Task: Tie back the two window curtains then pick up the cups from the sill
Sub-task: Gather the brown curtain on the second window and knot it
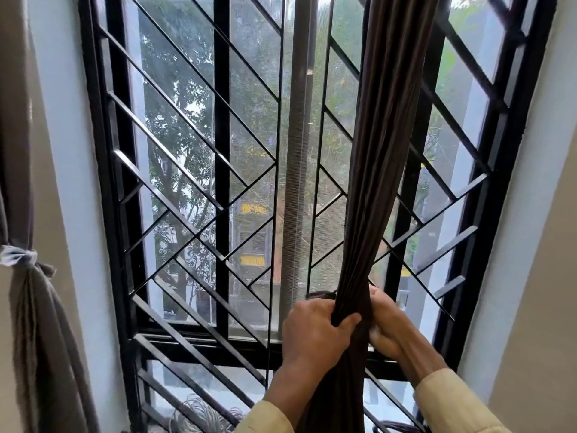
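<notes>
A dark brown curtain (384,145) hangs gathered into a thick bunch in front of the right half of the window. My left hand (315,332) grips the bunch from the left, thumb across the folds. On the bunch's right side my right hand (390,323) closes on the same curtain at the same height. A dark strip pokes out just left of the bunch above my left hand. At the far left edge a grey-brown curtain (34,323) hangs against the wall, cinched by a pale tie (18,256). No cups or sill surface are visible.
A black metal window grille (218,182) with diagonal bars fills the opening, with mesh screens and a grey centre post (296,151) behind it. White wall reveals flank the window. A tangle of light wire (199,410) lies low behind the grille.
</notes>
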